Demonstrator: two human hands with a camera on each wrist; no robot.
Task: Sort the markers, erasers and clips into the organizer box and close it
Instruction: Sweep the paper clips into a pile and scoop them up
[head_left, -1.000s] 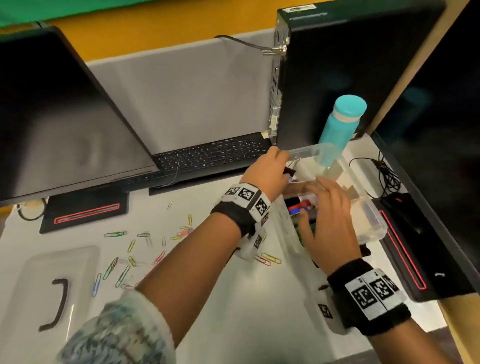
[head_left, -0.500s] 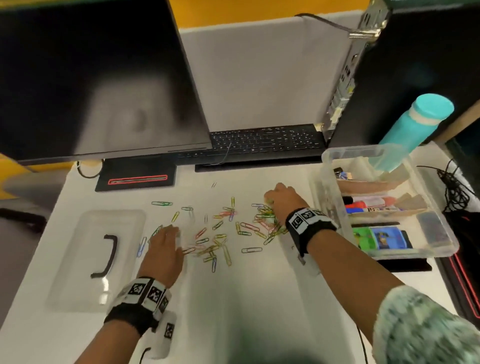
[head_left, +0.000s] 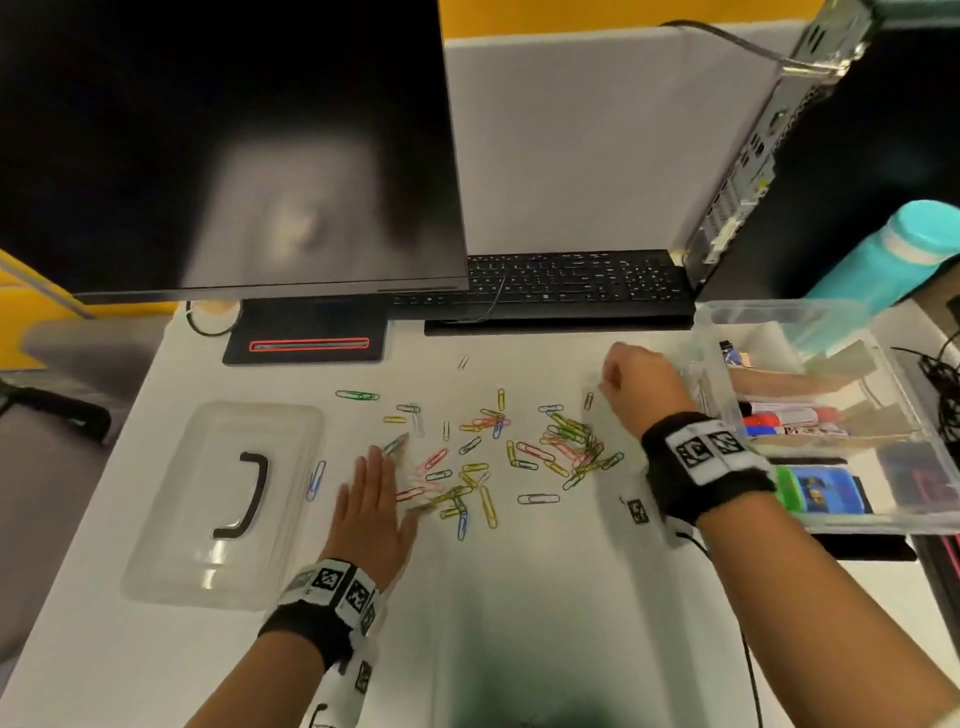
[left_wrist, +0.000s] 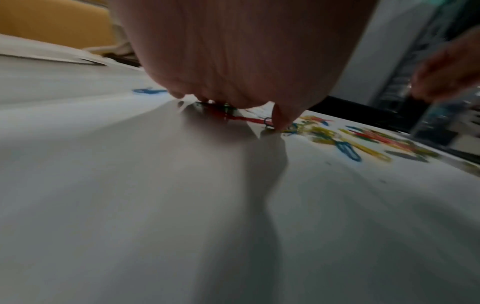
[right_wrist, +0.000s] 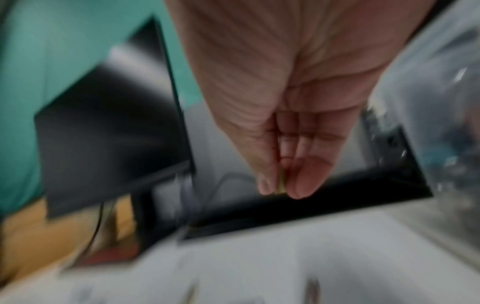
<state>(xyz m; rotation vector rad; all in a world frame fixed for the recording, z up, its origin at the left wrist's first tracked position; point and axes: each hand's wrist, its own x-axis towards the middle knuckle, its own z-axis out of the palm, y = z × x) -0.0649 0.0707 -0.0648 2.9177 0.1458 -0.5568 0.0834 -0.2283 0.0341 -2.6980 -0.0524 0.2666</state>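
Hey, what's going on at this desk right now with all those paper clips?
A person is tidying a desk into a clear organizer box that stands open on the right, with markers already in it. Coloured paper clips lie scattered on the white table. The left hand lies flat at the pile's left edge. The right hand, beside the box, pinches something small and yellowish. The clear lid lies apart on the left.

- The head view looks down from above at both hands, the left hand (head_left: 371, 512) flat beside scattered clips (head_left: 498, 452).
- The left wrist view skims low under the palm, sharing those clips (left_wrist: 348, 144).
- The right wrist view looks along the right hand (right_wrist: 283, 131), close and blurred, toward the monitor (right_wrist: 109, 123).
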